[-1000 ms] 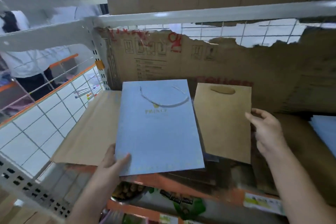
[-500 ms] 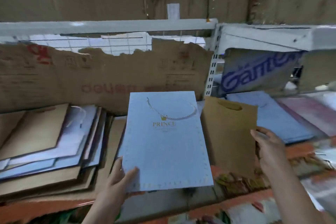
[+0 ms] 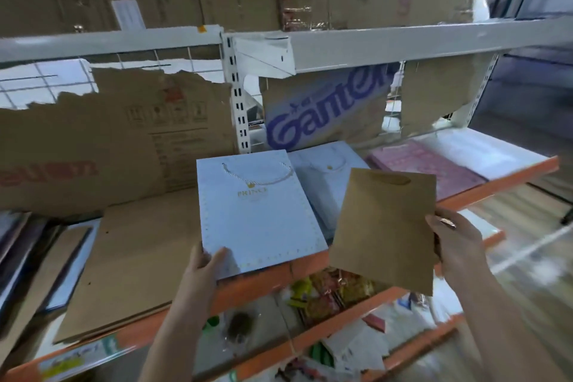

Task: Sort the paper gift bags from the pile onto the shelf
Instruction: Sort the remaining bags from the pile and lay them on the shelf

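Head view, centre of frame: your left hand [image 3: 206, 260] pinches the lower-left corner of the pale blue paper gift bag with a white cord handle and gold "PRINCE" lettering [image 3: 259, 214], thumb on top, fingers hidden beneath. That bag lies flat over the orange front edge of the shelf [image 3: 266, 281], top end pointing inward.

Right of centre: your right hand [image 3: 455, 245] grips the right edge of the plain brown kraft paper bag with a die-cut handle slot [image 3: 384, 226]. Fingers curl round the edge; the bag hangs tilted in the air, in front of the shelf lip, its lower corner unsupported.

Behind both, on the shelf: a stack of matching pale blue bags [image 3: 328, 170], then a pink patterned flat pack [image 3: 424, 167] further right. Lower left of frame: a large flat sheet of brown cardboard [image 3: 133, 263].

Risks as judged from here:
- Blue bag is held by one corner only and part of it overhangs the lip. Let go early and it likely slides off onto the cluttered shelf below.
- Brown bag is gripped on one edge; a quick swing may fold or crease it, or slip it out.
- Its tilted corner sits close to the blue bag's right edge. Moving both at once could knock one askew.
- Blue stack is near; dropping the brown bag there would mix the sorts.
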The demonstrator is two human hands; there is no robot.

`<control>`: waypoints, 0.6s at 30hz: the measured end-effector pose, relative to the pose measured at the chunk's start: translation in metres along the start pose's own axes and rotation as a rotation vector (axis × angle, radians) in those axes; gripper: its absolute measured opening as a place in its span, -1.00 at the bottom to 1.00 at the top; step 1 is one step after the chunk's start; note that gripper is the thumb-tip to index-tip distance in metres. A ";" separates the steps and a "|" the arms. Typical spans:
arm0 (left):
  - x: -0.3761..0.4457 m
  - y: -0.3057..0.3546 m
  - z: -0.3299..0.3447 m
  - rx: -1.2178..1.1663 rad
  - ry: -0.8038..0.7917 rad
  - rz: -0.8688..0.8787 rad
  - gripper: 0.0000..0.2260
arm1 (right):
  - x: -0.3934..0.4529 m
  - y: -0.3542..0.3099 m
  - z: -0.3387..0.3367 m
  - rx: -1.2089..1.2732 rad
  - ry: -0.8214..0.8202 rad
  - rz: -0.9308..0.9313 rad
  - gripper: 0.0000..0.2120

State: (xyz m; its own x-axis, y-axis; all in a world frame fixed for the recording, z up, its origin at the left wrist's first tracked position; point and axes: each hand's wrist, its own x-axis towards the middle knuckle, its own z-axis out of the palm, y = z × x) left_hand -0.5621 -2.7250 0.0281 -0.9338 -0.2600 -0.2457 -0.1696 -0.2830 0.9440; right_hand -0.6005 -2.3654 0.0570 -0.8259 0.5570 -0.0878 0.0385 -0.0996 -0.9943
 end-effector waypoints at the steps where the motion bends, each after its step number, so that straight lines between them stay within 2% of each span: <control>1: 0.006 -0.001 0.003 0.017 0.018 0.012 -0.74 | 0.007 -0.001 -0.002 -0.009 -0.008 -0.003 -0.83; 6: 0.032 -0.014 0.013 0.263 0.196 0.035 -0.73 | 0.044 -0.005 0.002 -0.049 -0.056 -0.048 -0.78; 10: 0.032 -0.013 0.020 0.674 0.382 0.163 -0.57 | 0.087 -0.007 0.018 -0.055 -0.102 -0.034 -0.78; 13: 0.028 -0.014 0.023 1.009 0.426 0.168 -0.64 | 0.120 -0.009 0.033 -0.059 -0.181 -0.024 -0.84; 15: 0.033 -0.021 0.025 1.202 0.519 0.213 -0.71 | 0.144 -0.006 0.042 -0.080 -0.207 -0.015 -0.91; 18: 0.050 -0.028 0.027 1.291 0.589 0.159 -0.73 | 0.178 -0.001 0.052 -0.095 -0.192 -0.013 -0.97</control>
State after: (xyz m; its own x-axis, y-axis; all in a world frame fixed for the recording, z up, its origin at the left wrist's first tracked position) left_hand -0.6121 -2.7052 -0.0048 -0.7589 -0.6385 0.1280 -0.5393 0.7264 0.4259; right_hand -0.7764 -2.3088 0.0456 -0.9182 0.3899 -0.0704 0.0721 -0.0103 -0.9973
